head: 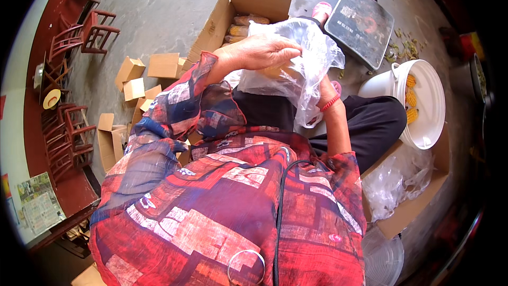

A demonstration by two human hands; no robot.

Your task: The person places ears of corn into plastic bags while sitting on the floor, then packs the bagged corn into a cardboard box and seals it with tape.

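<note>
A clear plastic bag (274, 87) is bunched up in front of me, over my lap. My left hand (268, 51) lies across the top of it, its thumb and fingers closed on the film near the bag's upper part. Something yellow, apparently corn (279, 72), shows dimly through the plastic below that hand. My right hand (326, 87) comes up from the right side behind the bag; the film hides its fingers, so their grip is not visible. Just beyond the bag, an open cardboard box (212, 28) holds several wrapped corn cobs (238, 30).
A white bucket (426, 127) with corn cobs (411, 97) leans at my right. Below it sits a carton (412, 212) with plastic bags (397, 182). A platform scale (359, 28) stands ahead right. Small cardboard boxes (162, 65) and wooden chairs (99, 31) are on the left.
</note>
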